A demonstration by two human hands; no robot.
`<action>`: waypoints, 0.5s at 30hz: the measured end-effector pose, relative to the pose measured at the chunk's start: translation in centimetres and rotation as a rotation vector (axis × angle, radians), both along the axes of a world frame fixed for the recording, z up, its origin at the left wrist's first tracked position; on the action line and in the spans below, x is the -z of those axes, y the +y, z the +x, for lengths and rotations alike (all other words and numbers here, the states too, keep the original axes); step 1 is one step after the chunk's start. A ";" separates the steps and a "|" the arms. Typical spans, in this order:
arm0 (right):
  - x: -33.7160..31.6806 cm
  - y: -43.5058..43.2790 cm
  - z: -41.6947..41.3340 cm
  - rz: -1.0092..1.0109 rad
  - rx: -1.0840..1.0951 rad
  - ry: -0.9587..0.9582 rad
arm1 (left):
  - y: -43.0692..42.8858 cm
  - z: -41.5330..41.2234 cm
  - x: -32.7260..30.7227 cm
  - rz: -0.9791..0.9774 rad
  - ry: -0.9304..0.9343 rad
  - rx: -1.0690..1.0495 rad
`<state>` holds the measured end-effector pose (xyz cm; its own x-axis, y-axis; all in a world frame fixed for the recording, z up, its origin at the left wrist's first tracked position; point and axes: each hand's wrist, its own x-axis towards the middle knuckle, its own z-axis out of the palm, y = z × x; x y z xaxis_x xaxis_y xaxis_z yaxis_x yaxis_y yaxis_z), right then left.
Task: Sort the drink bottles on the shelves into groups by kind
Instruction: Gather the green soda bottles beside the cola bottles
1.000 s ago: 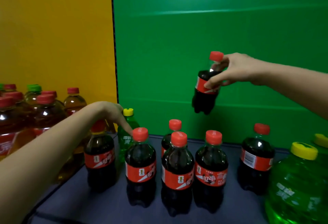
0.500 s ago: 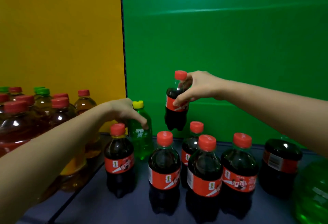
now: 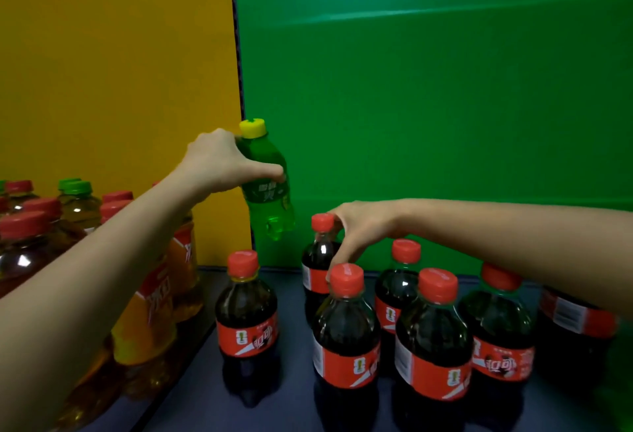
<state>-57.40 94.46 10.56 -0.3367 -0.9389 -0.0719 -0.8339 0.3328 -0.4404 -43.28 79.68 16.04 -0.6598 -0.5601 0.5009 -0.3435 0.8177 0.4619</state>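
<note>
My left hand [image 3: 219, 164] grips a small green soda bottle [image 3: 270, 198] with a yellow cap by its shoulder and holds it in the air, tilted, in front of the seam between the yellow and green back walls. My right hand [image 3: 359, 229] is closed on the neck of a red-capped cola bottle [image 3: 317, 260], which stands upright at the back of the dark shelf [image 3: 191, 390]. Several more cola bottles stand around it, the nearest ones at front left [image 3: 246, 322] and front centre [image 3: 346, 346].
Amber tea bottles with red and green caps [image 3: 78, 205] crowd the left compartment, one with an orange label [image 3: 154, 311] beside my left forearm. A larger cola bottle [image 3: 575, 322] stands at the right under my right arm. The green wall [image 3: 428, 106] closes off the back.
My left hand has taken hold of the green bottle and lifted it off the shelf. My right hand has lowered its cola bottle down among the other cola bottles at the back.
</note>
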 end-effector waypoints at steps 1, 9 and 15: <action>0.2 0.0 -0.1 0.022 -0.014 0.017 | 0.0 0.0 -0.1 -0.005 0.013 0.003; -0.2 0.7 -0.6 0.142 0.016 -0.060 | 2.1 -0.2 -1.2 0.040 0.126 0.152; -6.0 7.5 -0.1 -0.114 0.199 0.149 | 5.3 -1.0 -3.3 0.009 0.169 0.292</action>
<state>-57.54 101.91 16.57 -0.5146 -0.8522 0.0948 -0.8154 0.4522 -0.3614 -44.26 84.96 19.31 -0.7011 -0.3644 0.6129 -0.0130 0.8660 0.5000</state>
